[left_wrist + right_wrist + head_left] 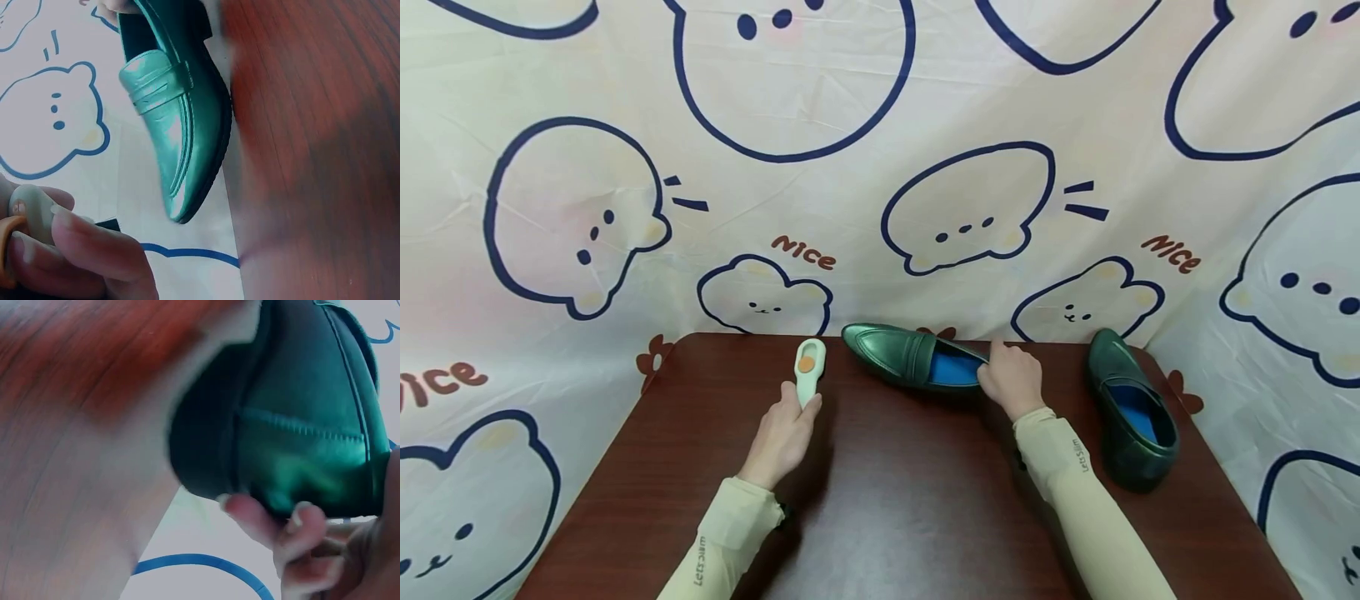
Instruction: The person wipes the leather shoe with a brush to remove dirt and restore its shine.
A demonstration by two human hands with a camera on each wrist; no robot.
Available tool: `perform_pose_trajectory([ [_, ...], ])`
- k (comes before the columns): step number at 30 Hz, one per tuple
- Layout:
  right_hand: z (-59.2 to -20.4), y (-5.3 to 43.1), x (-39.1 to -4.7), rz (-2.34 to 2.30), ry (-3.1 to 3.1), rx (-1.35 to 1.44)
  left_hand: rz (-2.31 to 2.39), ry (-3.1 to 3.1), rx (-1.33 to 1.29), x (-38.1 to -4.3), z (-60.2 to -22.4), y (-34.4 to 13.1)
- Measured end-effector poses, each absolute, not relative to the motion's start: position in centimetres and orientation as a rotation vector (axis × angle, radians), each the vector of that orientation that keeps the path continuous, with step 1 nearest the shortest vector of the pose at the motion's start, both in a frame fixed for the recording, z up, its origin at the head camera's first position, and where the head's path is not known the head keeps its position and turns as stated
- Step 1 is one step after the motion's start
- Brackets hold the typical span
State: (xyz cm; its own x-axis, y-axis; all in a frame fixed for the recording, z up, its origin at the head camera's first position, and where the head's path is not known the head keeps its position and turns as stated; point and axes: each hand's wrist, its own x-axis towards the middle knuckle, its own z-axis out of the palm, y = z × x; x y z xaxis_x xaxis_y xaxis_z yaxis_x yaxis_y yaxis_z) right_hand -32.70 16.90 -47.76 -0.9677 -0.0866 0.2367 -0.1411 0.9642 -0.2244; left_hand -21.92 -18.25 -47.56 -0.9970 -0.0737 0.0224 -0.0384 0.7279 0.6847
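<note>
At the heel of the green shoe [895, 353], the right hand [1013, 380] has its grasp, and the toe points to the left. This shoe is near the far edge of the brown table [917, 492]; whether both are touching, I cannot tell. To the left of the toe, the left hand [780, 437] pinches a pale tool [808, 382] with an orange spot between thumb and fingers. Farther to the right, a second shoe [1133, 408] stands on the table, and behind hangs a patterned cloth [820, 208].
</note>
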Motion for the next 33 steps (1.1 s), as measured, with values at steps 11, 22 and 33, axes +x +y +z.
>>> perform_pose_trajectory([
  [11,-47.1,17.9,-32.6,0.417,-3.167,0.239,-1.166,-2.854,0.088,-21.9,-47.5,-17.9],
  [22,-46.5,18.6,-32.3,0.534,-3.253,0.461,-1.180,-2.866,0.027,-22.3,-48.3,-17.2],
  [33,-46.8,18.1,-32.3,0.862,-3.294,0.603,-1.190,-2.892,0.042,-22.5,-48.8,-17.4],
])
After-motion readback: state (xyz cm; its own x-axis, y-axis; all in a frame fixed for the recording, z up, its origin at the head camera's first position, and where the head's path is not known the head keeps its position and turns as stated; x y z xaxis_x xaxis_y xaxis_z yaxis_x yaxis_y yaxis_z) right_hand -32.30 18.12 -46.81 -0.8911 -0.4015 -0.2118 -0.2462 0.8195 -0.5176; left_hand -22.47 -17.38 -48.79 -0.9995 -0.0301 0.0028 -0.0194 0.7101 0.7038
